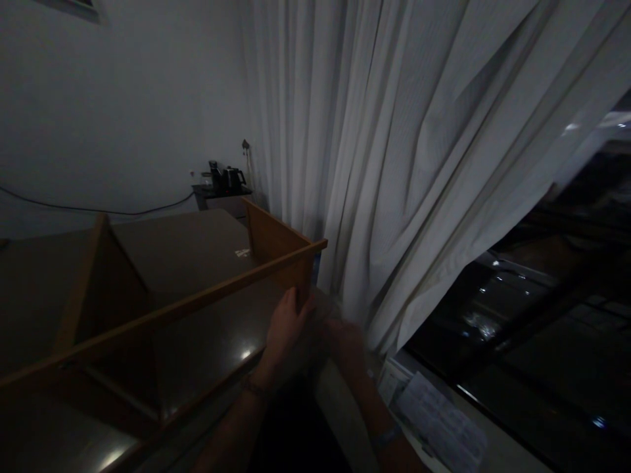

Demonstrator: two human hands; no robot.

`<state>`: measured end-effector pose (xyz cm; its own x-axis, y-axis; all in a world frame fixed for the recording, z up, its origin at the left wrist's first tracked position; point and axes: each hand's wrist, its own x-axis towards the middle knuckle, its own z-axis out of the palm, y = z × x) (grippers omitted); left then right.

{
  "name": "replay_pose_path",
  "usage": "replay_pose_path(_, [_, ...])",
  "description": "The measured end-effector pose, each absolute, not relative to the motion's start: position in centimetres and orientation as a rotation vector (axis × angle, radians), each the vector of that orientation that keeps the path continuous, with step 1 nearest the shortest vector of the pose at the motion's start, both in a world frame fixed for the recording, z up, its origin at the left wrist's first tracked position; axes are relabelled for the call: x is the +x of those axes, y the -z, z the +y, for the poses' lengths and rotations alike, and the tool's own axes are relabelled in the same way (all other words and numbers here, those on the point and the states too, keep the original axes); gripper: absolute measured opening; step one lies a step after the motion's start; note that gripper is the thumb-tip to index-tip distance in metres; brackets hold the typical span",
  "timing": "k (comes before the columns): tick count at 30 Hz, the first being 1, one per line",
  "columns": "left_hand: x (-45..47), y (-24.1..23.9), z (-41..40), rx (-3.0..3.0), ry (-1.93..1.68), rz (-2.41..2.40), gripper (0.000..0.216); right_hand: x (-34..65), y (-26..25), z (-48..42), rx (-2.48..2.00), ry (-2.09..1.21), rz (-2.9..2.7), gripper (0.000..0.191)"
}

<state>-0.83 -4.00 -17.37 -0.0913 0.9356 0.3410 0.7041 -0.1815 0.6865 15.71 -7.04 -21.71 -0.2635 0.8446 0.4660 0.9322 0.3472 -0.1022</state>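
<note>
A wooden shelf unit, made of boards joined at right angles, lies on a grey-brown table top. At the unit's near right corner, my left hand is closed on the edge of a wooden panel. Just to the right of that corner is my right hand, blurred by motion. Its fingers are too smeared to read, and whether it holds anything cannot be made out.
A long white curtain hangs close on the right beside a dark window. Below it sits a pale patterned package. A small stand with a black kettle is in the far corner. A cable runs along the wall.
</note>
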Motion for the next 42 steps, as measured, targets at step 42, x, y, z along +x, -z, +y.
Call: replay_pose_path(42, [-0.8, 17.4, -3.9, 1.891, -1.093, 1.853, 0.058, 15.0, 22.0, -8.1, -1.571, -0.05, -2.105, 0.027])
